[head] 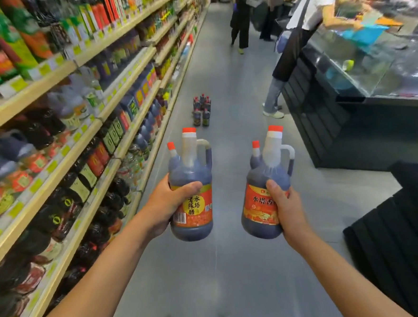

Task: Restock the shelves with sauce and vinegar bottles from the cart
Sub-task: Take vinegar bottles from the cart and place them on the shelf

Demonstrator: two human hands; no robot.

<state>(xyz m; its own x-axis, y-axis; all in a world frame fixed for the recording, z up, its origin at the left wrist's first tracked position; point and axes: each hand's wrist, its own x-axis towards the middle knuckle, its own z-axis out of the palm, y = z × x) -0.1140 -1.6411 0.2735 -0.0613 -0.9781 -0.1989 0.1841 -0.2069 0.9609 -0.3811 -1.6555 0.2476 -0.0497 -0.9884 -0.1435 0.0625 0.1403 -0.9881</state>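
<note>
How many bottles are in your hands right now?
2. The left bottle is gripped by the left hand, the right bottle by the right hand. Floor bottles ahead stand uncarried; none looks hidden.

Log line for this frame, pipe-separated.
left hand: grips left bottle | right hand: grips right bottle | neither shelved yet | shelves at left | bottle cluster on floor ahead

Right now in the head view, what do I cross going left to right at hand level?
shelves → left hand → vinegar bottle it grips → second vinegar bottle → right hand gripping it → dark display counter
</note>
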